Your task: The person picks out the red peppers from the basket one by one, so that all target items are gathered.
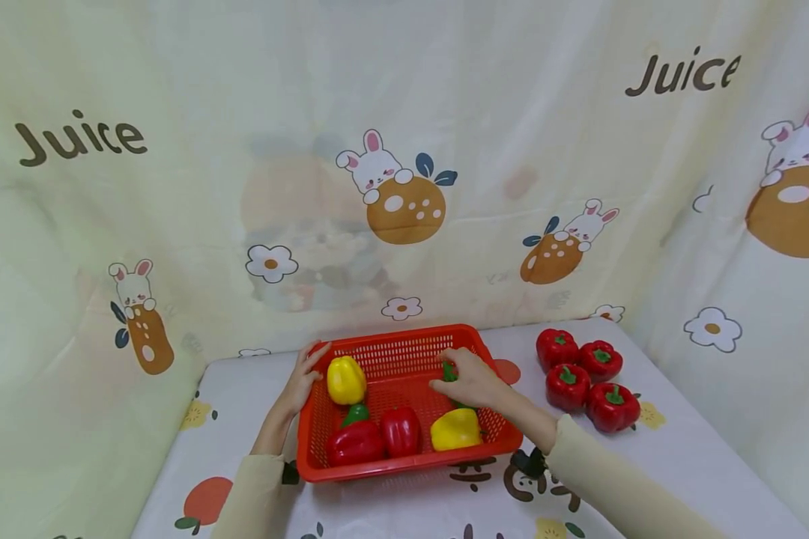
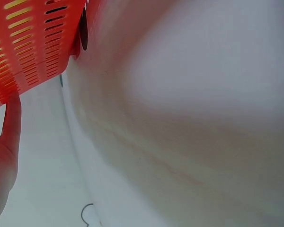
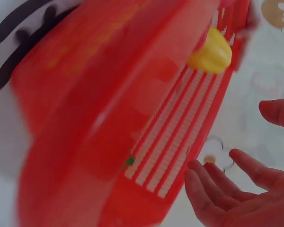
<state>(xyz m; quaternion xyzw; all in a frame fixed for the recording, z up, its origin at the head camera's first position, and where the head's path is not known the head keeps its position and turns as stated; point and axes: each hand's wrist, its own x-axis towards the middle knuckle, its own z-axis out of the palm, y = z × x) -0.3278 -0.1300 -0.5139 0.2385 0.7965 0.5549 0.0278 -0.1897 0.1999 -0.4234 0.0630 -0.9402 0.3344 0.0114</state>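
Note:
A red plastic basket [image 1: 404, 389] stands on the table. My left hand [image 1: 301, 382] holds its left rim near the far corner; one straight finger [image 2: 12, 118] meets the slotted wall in the left wrist view. Over the basket's right side, my right hand [image 1: 472, 380] has its thumb and fingers spread around a green bell pepper [image 1: 449, 371], mostly hidden under the hand. Nothing shows between these fingers [image 3: 248, 168] in the right wrist view. A yellow bell pepper [image 1: 455, 429] lies just in front of the green one.
Also in the basket are another yellow bell pepper [image 1: 347, 379], two red bell peppers [image 1: 401, 432] and a partly hidden green thing [image 1: 356, 415]. Several red bell peppers [image 1: 568, 387] stand grouped to the basket's right. A printed curtain [image 1: 337, 97] hangs behind the table.

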